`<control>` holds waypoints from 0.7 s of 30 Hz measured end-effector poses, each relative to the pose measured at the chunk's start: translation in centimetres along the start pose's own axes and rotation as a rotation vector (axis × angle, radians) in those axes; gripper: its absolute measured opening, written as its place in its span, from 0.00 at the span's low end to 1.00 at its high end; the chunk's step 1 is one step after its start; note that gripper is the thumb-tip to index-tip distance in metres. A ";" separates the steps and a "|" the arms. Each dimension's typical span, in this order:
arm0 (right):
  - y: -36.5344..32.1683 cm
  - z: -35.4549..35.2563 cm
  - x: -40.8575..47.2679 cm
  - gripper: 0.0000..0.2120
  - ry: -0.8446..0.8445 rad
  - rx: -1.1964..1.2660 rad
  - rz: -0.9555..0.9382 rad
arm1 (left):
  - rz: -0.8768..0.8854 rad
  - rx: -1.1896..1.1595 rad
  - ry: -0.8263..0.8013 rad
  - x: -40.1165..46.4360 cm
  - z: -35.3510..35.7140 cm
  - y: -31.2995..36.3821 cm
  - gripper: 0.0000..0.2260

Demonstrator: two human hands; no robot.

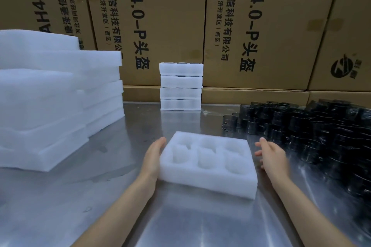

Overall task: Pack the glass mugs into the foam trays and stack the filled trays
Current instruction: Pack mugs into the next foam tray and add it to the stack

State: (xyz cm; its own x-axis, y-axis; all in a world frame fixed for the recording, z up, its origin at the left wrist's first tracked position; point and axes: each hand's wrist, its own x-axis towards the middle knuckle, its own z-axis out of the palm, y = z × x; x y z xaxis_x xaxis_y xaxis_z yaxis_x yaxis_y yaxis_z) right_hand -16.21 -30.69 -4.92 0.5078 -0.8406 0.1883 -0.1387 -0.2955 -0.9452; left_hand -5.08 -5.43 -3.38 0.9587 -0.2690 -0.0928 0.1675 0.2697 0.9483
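On the metal table (180,226), an empty 6-pocket foam tray (208,166) lies between both forearms. Left hand (153,156) rests flat against its left edge; right hand (271,154) hovers beside it, fingers relaxed, holding nothing.

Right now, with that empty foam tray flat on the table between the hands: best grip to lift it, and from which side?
Probably the two short side walls, palms pressing inward from left and right. The foam tray lies flat with six empty pockets facing up, so its top offers little to pinch. The left hand already touches its left wall; the right hand hovers open just off the right wall.
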 end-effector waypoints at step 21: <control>-4.4 0.6 7.5 0.12 -0.105 -0.276 -0.162 | 0.295 0.409 -0.079 0.4 1.0 -1.3 0.17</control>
State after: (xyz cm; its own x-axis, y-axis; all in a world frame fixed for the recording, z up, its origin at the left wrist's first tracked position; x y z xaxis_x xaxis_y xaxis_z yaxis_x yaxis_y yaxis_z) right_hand -11.28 -35.41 0.44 0.6250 -0.7255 0.2880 -0.2670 -0.5454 -0.7945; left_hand -5.17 -6.86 -4.36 0.9286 -0.3095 0.2049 -0.2265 -0.0352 0.9734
